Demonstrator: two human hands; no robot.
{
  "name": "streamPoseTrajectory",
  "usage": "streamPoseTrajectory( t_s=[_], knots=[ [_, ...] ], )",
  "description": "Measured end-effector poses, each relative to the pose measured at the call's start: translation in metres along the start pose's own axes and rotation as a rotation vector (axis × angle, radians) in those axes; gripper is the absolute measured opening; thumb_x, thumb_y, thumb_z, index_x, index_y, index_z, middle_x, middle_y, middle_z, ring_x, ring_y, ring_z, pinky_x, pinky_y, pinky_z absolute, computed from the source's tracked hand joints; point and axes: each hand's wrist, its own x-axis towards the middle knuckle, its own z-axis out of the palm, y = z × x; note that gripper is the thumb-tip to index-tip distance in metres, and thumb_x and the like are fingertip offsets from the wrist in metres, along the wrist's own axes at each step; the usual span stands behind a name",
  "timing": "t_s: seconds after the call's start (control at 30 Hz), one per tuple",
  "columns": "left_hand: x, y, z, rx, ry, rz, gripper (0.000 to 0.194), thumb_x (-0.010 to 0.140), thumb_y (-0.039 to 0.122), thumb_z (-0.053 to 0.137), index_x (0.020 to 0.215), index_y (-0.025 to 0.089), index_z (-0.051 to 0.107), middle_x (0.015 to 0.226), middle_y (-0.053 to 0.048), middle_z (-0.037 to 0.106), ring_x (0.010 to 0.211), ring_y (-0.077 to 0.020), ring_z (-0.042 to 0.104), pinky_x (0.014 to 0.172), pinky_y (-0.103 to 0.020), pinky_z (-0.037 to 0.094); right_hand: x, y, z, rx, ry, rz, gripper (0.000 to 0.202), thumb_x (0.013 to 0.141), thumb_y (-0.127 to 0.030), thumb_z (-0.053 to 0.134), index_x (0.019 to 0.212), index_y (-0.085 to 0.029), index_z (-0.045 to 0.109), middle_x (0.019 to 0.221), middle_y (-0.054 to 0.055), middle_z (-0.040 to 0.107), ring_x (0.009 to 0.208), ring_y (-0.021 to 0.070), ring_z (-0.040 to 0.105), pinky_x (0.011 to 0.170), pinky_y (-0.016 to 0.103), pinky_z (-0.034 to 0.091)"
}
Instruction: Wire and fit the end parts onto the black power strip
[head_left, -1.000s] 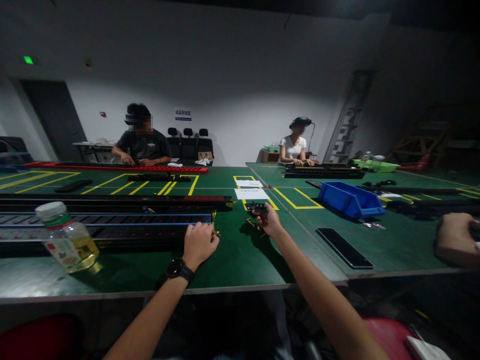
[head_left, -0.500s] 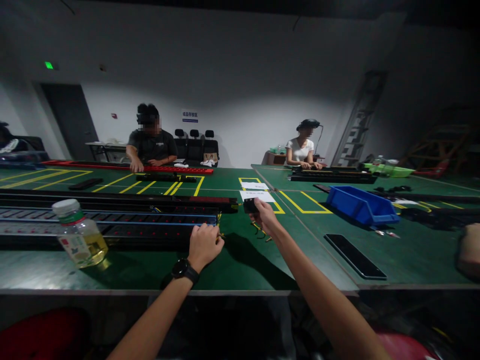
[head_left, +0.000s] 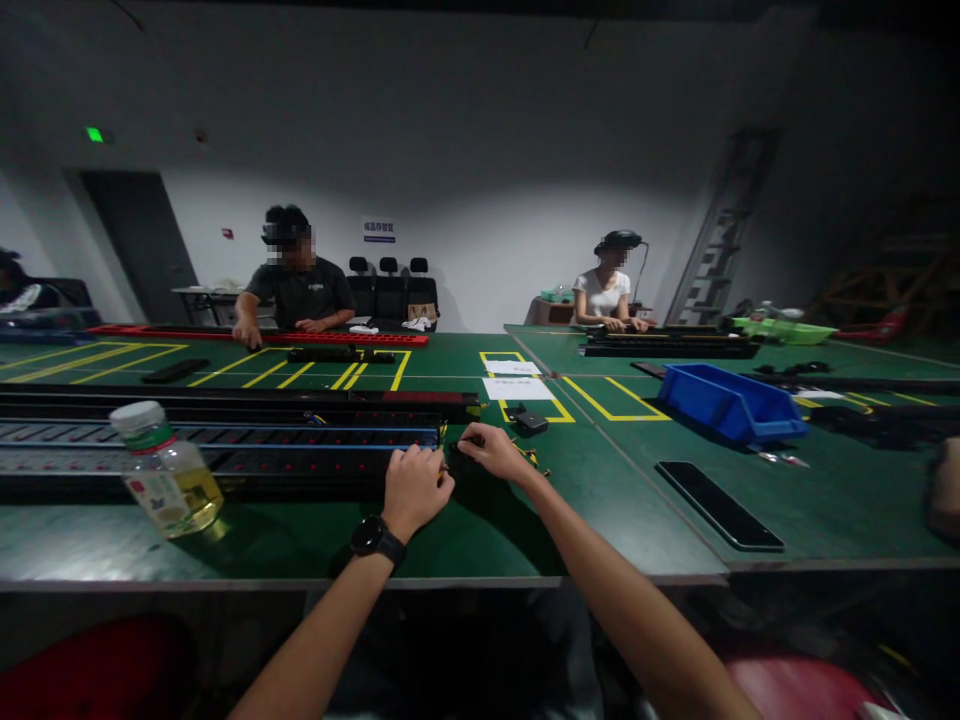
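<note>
My left hand (head_left: pixel 416 490), with a black watch on the wrist, is closed at the right end of a long black housing (head_left: pixel 285 465) with blue edging and red dots. Its curled fingers hide what they grip; a bit of yellow wire (head_left: pixel 442 440) shows beside them. Just to the right, my right hand (head_left: pixel 496 452) is closed in a pinch by the housing's end, with something small and dark at the fingertips that I cannot make out. A small black box (head_left: pixel 531 423) lies on the green table beyond my right hand. Short yellow-black wires (head_left: pixel 536 462) show behind that wrist.
A bottle of yellow drink (head_left: pixel 169 475) stands before the housing at left. To the right are a phone (head_left: pixel 718 505) and a blue bin (head_left: pixel 727 405). White paper sheets (head_left: pixel 517 388) lie farther back. Two people (head_left: pixel 300 280) work across the table; another person's arm (head_left: pixel 943 490) shows at the right edge.
My right hand has let go of the small black box, which now lies on the table, and has moved down and left beside my left hand. The left hand has stayed by the housing's end.
</note>
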Motion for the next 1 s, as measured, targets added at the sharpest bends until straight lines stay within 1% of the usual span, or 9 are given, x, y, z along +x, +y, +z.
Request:
streamPoseTrajectory(
  t_s=[0.13, 0.27, 0.37, 0.57, 0.63, 0.7, 0.8, 0.9, 1.0],
  knots=[
    [0.000, 0.000, -0.001, -0.008, -0.004, 0.007, 0.010, 0.090, 0.025, 0.058, 0.083, 0.021, 0.065, 0.090, -0.008, 0.074, 0.095, -0.0282, 0.063, 0.080, -0.043, 0.036, 0.004, 0.008, -0.010, 0.050, 0.005, 0.037, 0.018, 0.089, -0.036, 0.070, 0.090, -0.019, 0.074, 0.086, 0.004, 0.069, 0.080, 0.0184, 0.059, 0.073, 0.029, 0.044],
    [0.001, -0.001, -0.003, -0.010, -0.017, 0.009, 0.012, 0.091, 0.027, 0.058, 0.085, 0.021, 0.065, 0.091, -0.009, 0.074, 0.095, -0.0289, 0.063, 0.079, -0.043, 0.035, 0.006, 0.011, -0.014, 0.355, -0.080, 0.145, 0.040, 0.083, -0.057, 0.073, 0.090, -0.017, 0.071, 0.078, 0.002, 0.066, 0.069, 0.0155, 0.055, 0.064, 0.027, 0.042],
    [0.002, -0.001, -0.003, -0.004, -0.020, 0.010, 0.018, 0.095, 0.026, 0.052, 0.085, 0.021, 0.066, 0.092, -0.008, 0.074, 0.094, -0.0281, 0.063, 0.079, -0.043, 0.035, 0.004, 0.007, -0.013, 0.484, -0.150, 0.188, 0.047, 0.076, -0.061, 0.080, 0.088, -0.016, 0.072, 0.074, 0.001, 0.065, 0.066, 0.0144, 0.055, 0.063, 0.026, 0.041],
    [0.003, -0.002, -0.001, -0.007, -0.005, 0.020, 0.029, 0.100, 0.025, 0.043, 0.085, 0.020, 0.066, 0.090, -0.009, 0.075, 0.090, -0.0273, 0.063, 0.077, -0.041, 0.033, 0.005, 0.007, -0.006, 0.510, -0.144, 0.249, 0.034, 0.075, -0.048, 0.081, 0.080, -0.017, 0.069, 0.069, -0.002, 0.061, 0.061, 0.0119, 0.050, 0.058, 0.025, 0.038],
    [0.003, -0.002, -0.001, -0.008, 0.014, 0.023, 0.035, 0.104, 0.031, 0.040, 0.084, 0.020, 0.067, 0.090, -0.009, 0.075, 0.090, -0.0276, 0.063, 0.077, -0.041, 0.033, 0.006, 0.010, -0.005, 0.514, -0.098, 0.318, 0.024, 0.076, -0.038, 0.079, 0.085, -0.018, 0.071, 0.068, -0.003, 0.059, 0.059, 0.0113, 0.048, 0.055, 0.023, 0.035],
    [0.003, -0.002, -0.001, -0.020, 0.027, 0.027, 0.041, 0.107, 0.036, 0.037, 0.083, 0.021, 0.067, 0.089, -0.009, 0.075, 0.090, -0.0274, 0.063, 0.077, -0.040, 0.033, 0.008, 0.011, -0.004, 0.560, -0.032, 0.415, 0.023, 0.079, -0.029, 0.073, 0.100, -0.020, 0.073, 0.066, -0.004, 0.056, 0.057, 0.0109, 0.046, 0.053, 0.022, 0.032],
    [0.002, -0.002, -0.001, -0.043, 0.033, 0.024, 0.044, 0.108, 0.038, 0.035, 0.082, 0.021, 0.067, 0.088, -0.008, 0.075, 0.090, -0.0266, 0.063, 0.077, -0.039, 0.032, 0.007, 0.008, -0.007, 0.790, 0.007, 0.547, 0.031, 0.083, -0.025, 0.066, 0.114, -0.021, 0.069, 0.063, -0.006, 0.050, 0.052, 0.0097, 0.042, 0.050, 0.021, 0.028],
    [0.002, -0.002, -0.001, -0.051, 0.038, 0.016, 0.044, 0.108, 0.038, 0.036, 0.081, 0.021, 0.067, 0.088, -0.009, 0.075, 0.090, -0.0265, 0.063, 0.077, -0.039, 0.032, 0.004, 0.002, -0.013, 1.066, -0.053, 0.589, 0.026, 0.084, -0.025, 0.067, 0.110, -0.020, 0.065, 0.062, -0.007, 0.045, 0.050, 0.0080, 0.038, 0.048, 0.020, 0.027],
    [0.003, -0.002, 0.000, -0.042, 0.036, 0.012, 0.044, 0.108, 0.038, 0.036, 0.082, 0.021, 0.067, 0.088, -0.009, 0.075, 0.089, -0.0266, 0.063, 0.077, -0.040, 0.033, 0.003, -0.004, -0.019, 1.222, -0.099, 0.604, 0.023, 0.088, -0.027, 0.064, 0.110, -0.019, 0.064, 0.059, -0.010, 0.036, 0.047, 0.0075, 0.032, 0.047, 0.020, 0.026]
  ],
)
